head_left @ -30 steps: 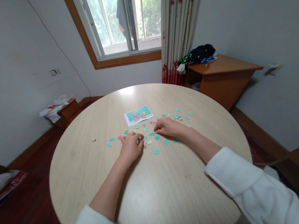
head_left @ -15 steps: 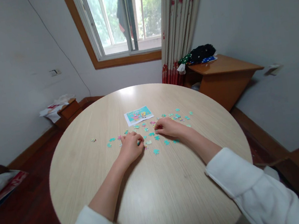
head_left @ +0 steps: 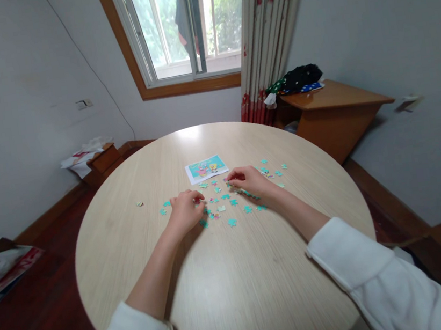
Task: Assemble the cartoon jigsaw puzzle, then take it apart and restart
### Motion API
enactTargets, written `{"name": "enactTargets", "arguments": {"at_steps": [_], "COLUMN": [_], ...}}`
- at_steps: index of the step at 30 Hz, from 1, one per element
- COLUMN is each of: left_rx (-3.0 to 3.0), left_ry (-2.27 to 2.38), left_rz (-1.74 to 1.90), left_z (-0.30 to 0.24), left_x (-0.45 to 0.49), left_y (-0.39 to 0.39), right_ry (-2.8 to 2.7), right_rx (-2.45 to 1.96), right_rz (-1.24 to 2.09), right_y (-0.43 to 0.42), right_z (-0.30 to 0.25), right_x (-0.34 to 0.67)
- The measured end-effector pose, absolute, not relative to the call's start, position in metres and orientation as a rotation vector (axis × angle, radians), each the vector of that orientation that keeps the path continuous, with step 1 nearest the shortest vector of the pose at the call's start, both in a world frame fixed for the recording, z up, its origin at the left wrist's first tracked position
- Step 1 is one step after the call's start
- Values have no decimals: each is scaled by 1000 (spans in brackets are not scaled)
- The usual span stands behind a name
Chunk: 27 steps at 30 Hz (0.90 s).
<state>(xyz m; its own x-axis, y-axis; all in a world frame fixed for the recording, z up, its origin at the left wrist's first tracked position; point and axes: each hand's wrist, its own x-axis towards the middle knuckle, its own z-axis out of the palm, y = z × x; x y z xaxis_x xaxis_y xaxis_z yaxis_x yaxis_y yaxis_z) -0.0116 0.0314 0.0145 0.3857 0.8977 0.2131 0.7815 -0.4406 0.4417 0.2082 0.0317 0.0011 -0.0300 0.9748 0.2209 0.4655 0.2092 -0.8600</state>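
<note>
Jigsaw puzzle pieces, mostly teal with some pink and yellow, lie scattered over the middle of the round table. My left hand is low over the left part of the scatter, its thumb and index finger curved with a gap between them. Something pink shows in that gap; whether the fingers touch it is unclear. Close to the picture card, my right hand pinches a small puzzle piece between thumb and fingertips. Both palms are hidden, and several pieces lie partly under the right hand.
One piece sits apart on the left. More pieces lie beyond my right hand. A wooden desk with dark cloth on it stands behind the table at right, near the curtain and window.
My left hand has shifted left and up a little, uncovering teal pieces near its thumb. The right hand's fingertips have lifted slightly toward the card. The view has shifted a little.
</note>
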Motion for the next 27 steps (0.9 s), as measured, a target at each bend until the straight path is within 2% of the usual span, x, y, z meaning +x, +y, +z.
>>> {"name": "enactTargets", "arguments": {"at_steps": [9,19,27], "left_rx": [2407,2409,2271], "left_ry": [1453,1478,1604], "left_rz": [403,396,781], "left_z": [23,22,21], "left_x": [-15,-13,-15], "left_y": [28,29,34], "right_ry": [-1723,-1883,-1731], "right_rx": [-1536,-1685,-1602], "right_rz": [457,253,122], "right_y": [33,32,34], "right_z": [-6,-3,3], "right_x": [198,198,218]}}
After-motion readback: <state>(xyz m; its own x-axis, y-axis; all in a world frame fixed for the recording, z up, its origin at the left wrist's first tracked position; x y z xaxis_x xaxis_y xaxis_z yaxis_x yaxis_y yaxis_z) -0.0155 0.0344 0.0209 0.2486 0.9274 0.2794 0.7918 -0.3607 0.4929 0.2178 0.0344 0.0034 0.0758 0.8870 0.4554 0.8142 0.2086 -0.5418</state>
